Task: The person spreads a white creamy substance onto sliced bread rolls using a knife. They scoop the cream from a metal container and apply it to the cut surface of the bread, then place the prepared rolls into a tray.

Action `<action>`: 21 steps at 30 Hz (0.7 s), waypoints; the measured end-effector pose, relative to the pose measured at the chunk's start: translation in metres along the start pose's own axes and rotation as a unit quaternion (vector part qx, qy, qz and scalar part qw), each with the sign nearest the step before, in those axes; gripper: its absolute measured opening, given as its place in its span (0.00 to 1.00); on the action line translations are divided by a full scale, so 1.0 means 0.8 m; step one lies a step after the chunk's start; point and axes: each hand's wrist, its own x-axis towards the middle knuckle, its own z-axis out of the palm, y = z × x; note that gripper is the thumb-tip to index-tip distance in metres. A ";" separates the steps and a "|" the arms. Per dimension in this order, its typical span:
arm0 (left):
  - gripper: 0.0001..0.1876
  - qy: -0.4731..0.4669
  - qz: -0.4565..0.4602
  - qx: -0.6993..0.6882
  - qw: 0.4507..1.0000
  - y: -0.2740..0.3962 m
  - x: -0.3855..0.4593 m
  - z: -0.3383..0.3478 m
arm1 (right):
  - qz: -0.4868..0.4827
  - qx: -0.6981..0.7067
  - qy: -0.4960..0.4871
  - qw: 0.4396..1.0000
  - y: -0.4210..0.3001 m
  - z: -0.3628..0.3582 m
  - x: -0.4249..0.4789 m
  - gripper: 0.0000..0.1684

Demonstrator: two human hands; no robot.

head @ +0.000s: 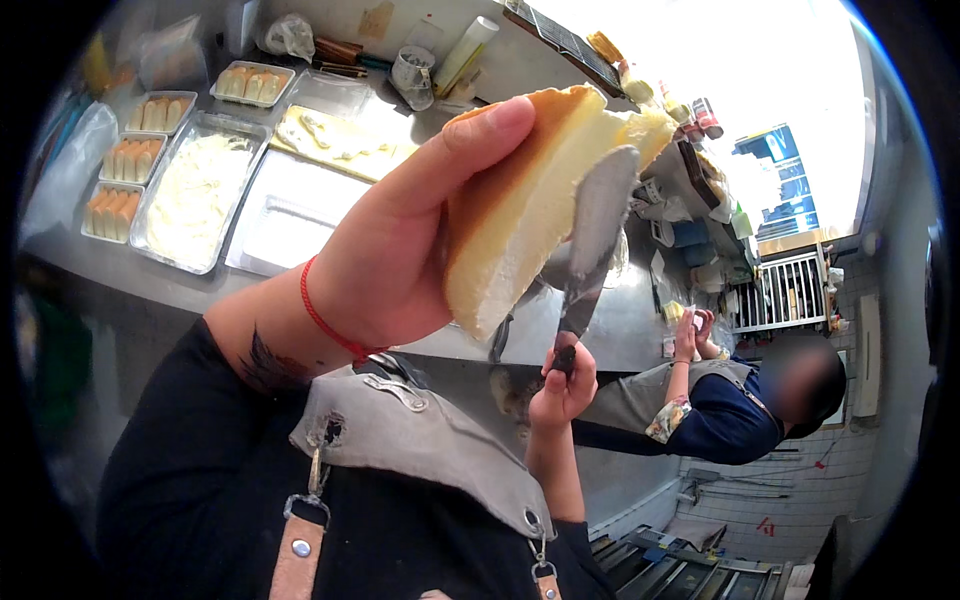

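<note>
My left hand [405, 202], with a red cord at the wrist, holds up a split bread bun [517, 202] with a browned crust. White cream covers its cut face, and part of the bun spreads out at the far end. My right hand [566, 382] grips the dark handle of a metal spreading spatula [600, 225]. The cream-smeared blade is beside the bun's open side; whether it touches cannot be told. On the counter at the left lies a clear tray of pale cream [199, 195]. Next to it, a board [337, 142] carries more cream.
Small clear trays of filled buns [112, 214] line the counter's left end. An empty-looking clear tray [289, 229] lies on a white surface. A measuring cup [412, 67] stands by the wall. At right, a co-worker [712, 405] in an apron handles a small item at the metal counter [442, 352].
</note>
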 end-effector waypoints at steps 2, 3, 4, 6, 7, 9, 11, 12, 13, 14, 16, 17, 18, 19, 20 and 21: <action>0.26 -0.003 -0.005 -0.003 1.000 0.001 -0.002 0.002 | 0.002 -0.029 0.006 1.000 0.006 -0.003 -0.002 0.24; 0.26 -0.008 -0.005 -0.004 1.000 0.002 -0.002 0.002 | 0.003 -0.044 0.010 0.999 0.008 -0.004 -0.003 0.24; 0.27 -0.013 -0.005 -0.005 1.000 0.003 -0.003 0.001 | 0.002 -0.055 0.009 0.998 0.008 -0.007 -0.003 0.24; 0.27 -0.009 0.002 -0.005 1.000 0.004 -0.004 0.002 | 0.000 -0.074 0.008 0.997 0.008 -0.012 -0.006 0.24; 0.27 -0.001 0.008 -0.005 1.000 0.005 -0.004 0.004 | -0.007 -0.091 0.010 0.996 0.008 -0.015 -0.007 0.24; 0.27 0.015 0.023 0.003 1.000 0.007 -0.005 0.005 | -0.022 -0.126 0.017 0.992 0.007 -0.024 -0.012 0.24; 0.27 0.032 0.039 0.017 0.999 0.009 -0.003 0.002 | -0.014 -0.143 0.018 0.990 0.005 -0.038 -0.020 0.25; 0.27 0.031 0.042 0.008 0.999 0.011 -0.003 0.001 | -0.010 -0.151 0.019 0.988 0.004 -0.043 -0.024 0.25; 0.26 0.031 0.046 0.000 0.998 0.014 -0.004 -0.001 | 0.000 -0.132 0.037 0.991 0.004 -0.048 -0.030 0.26; 0.26 0.030 0.050 -0.009 0.998 0.015 -0.004 -0.003 | 0.011 -0.114 0.055 0.992 0.005 -0.052 -0.036 0.28; 0.26 0.027 0.050 -0.026 0.998 0.014 -0.004 -0.003 | 0.026 -0.061 0.063 0.996 -0.006 -0.050 -0.034 0.31; 0.25 0.026 0.050 -0.035 0.998 0.013 -0.004 -0.003 | 0.026 -0.057 0.065 0.996 -0.013 -0.044 -0.028 0.31; 0.25 0.019 0.048 -0.040 0.998 0.010 -0.004 -0.003 | 0.024 -0.051 0.069 0.996 -0.019 -0.035 -0.019 0.32; 0.25 0.013 0.045 -0.045 0.998 0.007 -0.004 -0.002 | 0.022 -0.045 0.072 0.996 -0.021 -0.028 -0.014 0.32; 0.25 0.007 0.043 -0.051 0.998 0.004 -0.004 -0.003 | 0.021 -0.051 0.066 0.996 -0.018 -0.025 -0.014 0.33; 0.25 -0.038 0.044 -0.077 0.995 0.001 -0.003 -0.008 | 0.022 -0.041 0.051 0.998 -0.021 -0.021 -0.010 0.33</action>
